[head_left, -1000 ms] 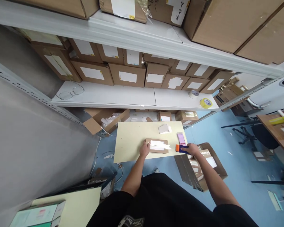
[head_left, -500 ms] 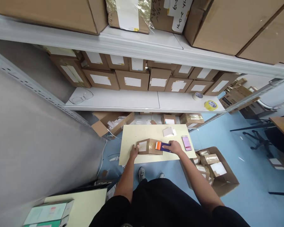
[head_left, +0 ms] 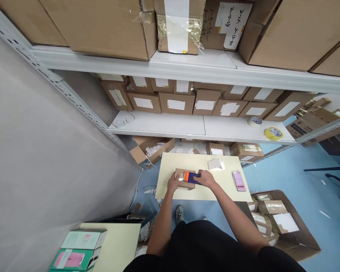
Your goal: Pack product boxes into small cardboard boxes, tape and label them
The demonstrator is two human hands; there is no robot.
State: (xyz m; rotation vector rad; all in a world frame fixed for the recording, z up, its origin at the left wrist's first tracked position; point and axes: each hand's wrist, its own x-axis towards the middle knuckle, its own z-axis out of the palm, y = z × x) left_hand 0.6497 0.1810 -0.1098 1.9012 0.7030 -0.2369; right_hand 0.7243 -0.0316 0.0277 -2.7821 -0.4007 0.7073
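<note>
A small brown cardboard box (head_left: 188, 185) with clear tape on top rests on the pale yellow table (head_left: 170, 160). My left hand (head_left: 173, 181) grips its left end, fingers closed against the side. My right hand (head_left: 205, 178) is wrapped round a flat navy-and-orange tool (head_left: 191, 177), its exact kind unclear. The tool's orange end lies over the taped top of the box, pointing left. Under the box's front edge a strip of white label shows. Behind my right hand is a small white packet (head_left: 215, 164), and a pinkish-purple phone-like item (head_left: 238, 181) lies to the right.
Shelves of labelled boxes stand ahead, with glasses (head_left: 124, 120), a white tape roll (head_left: 255, 122) and a yellow one (head_left: 273, 133) on the middle board (head_left: 170, 122). A large carton (head_left: 303, 230) of parcels is on the floor at right. Behind left, a second table (head_left: 121, 241) holds green packaging (head_left: 73, 253).
The box has been turned on the table, so its labelled face now points toward me. Both hands still hold box and tool. The camera view has swung left.
</note>
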